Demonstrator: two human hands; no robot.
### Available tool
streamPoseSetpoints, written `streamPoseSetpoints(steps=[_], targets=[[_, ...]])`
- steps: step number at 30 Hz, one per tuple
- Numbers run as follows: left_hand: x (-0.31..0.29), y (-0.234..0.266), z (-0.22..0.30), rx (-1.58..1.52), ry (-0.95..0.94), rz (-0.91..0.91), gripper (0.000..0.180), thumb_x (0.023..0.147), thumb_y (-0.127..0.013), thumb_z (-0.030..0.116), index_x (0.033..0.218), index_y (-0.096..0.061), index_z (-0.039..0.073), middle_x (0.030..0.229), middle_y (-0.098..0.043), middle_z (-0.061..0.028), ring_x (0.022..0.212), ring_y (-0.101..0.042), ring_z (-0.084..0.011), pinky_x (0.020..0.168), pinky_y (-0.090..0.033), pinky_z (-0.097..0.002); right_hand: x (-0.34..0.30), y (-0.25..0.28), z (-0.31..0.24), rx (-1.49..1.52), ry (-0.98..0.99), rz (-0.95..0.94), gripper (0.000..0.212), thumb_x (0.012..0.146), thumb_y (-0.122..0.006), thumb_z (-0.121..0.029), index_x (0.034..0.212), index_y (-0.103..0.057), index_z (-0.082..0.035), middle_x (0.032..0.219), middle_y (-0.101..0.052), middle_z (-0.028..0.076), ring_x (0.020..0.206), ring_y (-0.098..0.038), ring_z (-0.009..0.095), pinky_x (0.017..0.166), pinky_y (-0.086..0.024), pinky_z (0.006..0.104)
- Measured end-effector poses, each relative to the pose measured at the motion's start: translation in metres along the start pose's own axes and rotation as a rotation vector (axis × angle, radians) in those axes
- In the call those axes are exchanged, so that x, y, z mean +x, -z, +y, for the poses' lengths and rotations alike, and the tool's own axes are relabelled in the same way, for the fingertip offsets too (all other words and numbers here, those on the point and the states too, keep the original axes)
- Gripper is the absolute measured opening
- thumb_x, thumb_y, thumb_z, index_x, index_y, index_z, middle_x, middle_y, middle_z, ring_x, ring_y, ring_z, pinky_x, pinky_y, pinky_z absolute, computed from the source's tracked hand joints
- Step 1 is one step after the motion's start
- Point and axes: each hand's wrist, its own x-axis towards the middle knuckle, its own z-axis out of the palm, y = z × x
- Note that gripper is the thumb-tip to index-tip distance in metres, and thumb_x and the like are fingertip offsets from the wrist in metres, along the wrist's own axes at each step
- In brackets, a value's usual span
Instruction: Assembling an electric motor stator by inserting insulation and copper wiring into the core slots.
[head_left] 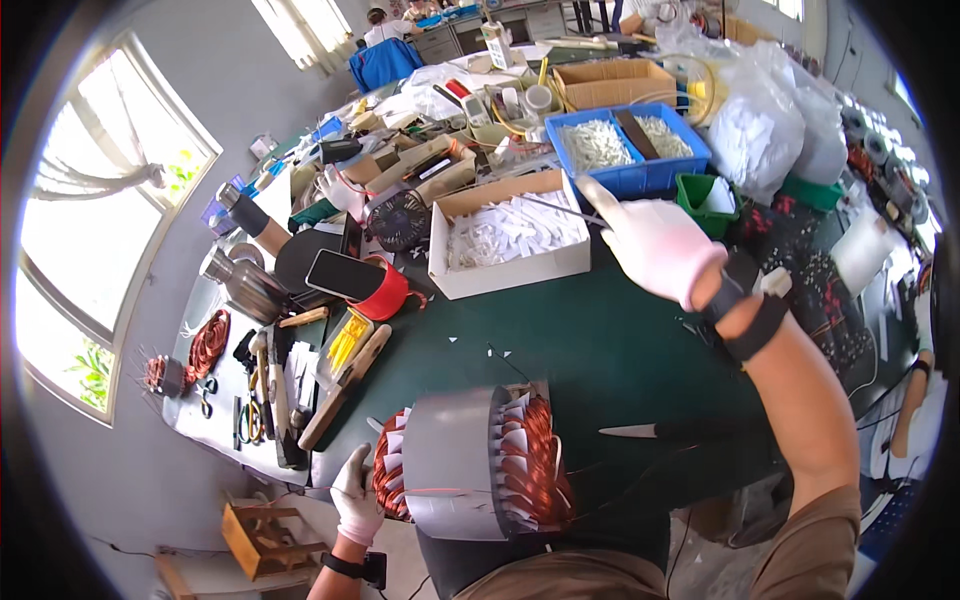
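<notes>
1 narrow right grip (655, 245) on rod (566, 210)

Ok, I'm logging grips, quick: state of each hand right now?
Left hand: at the copper windings; whether it grips cannot be told.
Right hand: holding a thin dark tool, index finger extended.

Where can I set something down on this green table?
The widest bare patch of table lies between the white box and the pointed tool, beyond the motor. Crowded: the left side, with phone and hand tools, and behind the box.
</notes>
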Motion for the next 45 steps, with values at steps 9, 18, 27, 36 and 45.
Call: streamPoseSetpoints(steps=[9, 18, 27, 36, 45], targets=[[-0.003, -0.004, 0.010, 0.344, -0.194, 0.082, 0.040, 0.086, -0.060, -0.006, 0.125, -0.067, -0.004, 0.095, -0.072, -0.0186, 0.076, -0.068, -0.0296, 0.075, -0.056, -0.0381, -0.201, -0.006, -0.019, 0.218, -0.244, -0.299, 0.036, 0.084, -0.079, -0.027, 0.113, -0.067, -0.008, 0.101, -0.063, 0.014, 0.092, -0.070, 0.035, 0.080, -0.057, 0.0460], [-0.004, -0.005, 0.036, 0.488, -0.346, 0.100, 0.032, 0.092, -0.057, -0.004, 0.123, -0.067, -0.004, 0.105, -0.072, -0.0197, 0.087, -0.072, -0.0337, 0.081, -0.057, -0.0394, -0.210, -0.050, -0.012, -0.009, -0.344, -0.156, 0.037, 0.091, -0.073, -0.039, 0.108, -0.066, -0.007, 0.098, -0.064, 0.016, 0.087, -0.068, 0.038, 0.076, -0.055, 0.0470], [-0.005, -0.003, 0.034, 0.473, -0.349, 0.083, 0.029, 0.093, -0.056, -0.004, 0.119, -0.067, -0.004, 0.105, -0.071, -0.0202, 0.095, -0.070, -0.0371, 0.086, -0.055, -0.0409, -0.249, -0.007, 0.082, -0.444, -0.662, 0.083, 0.031, 0.088, -0.075, -0.028, 0.108, -0.068, -0.005, 0.101, -0.067, 0.016, 0.099, -0.067, 0.036, 0.082, -0.058, 0.0469], [-0.006, -0.004, 0.036, 0.492, -0.387, 0.091, 0.028, 0.094, -0.056, -0.003, 0.120, -0.066, -0.004, 0.106, -0.070, -0.0204, 0.095, -0.069, -0.0383, 0.086, -0.055, -0.0415, -0.253, -0.042, 0.066, -0.292, -0.491, 0.215, 0.029, 0.086, -0.076, -0.025, 0.105, -0.067, -0.006, 0.099, -0.064, 0.016, 0.097, -0.065, 0.037, 0.084, -0.057, 0.0475], [0.025, -0.015, 0.082, 0.073, -0.219, -0.197, 0.027, 0.094, -0.054, -0.003, 0.119, -0.064, -0.007, 0.104, -0.071, -0.0179, 0.094, -0.069, -0.0284, 0.089, -0.054, -0.0363, -0.250, -0.036, 0.125, -0.339, -0.777, -0.023, 0.034, 0.090, -0.070, -0.025, 0.115, -0.065, -0.004, 0.109, -0.066, 0.022, 0.102, -0.069, 0.041, 0.087, -0.057, 0.0501]])
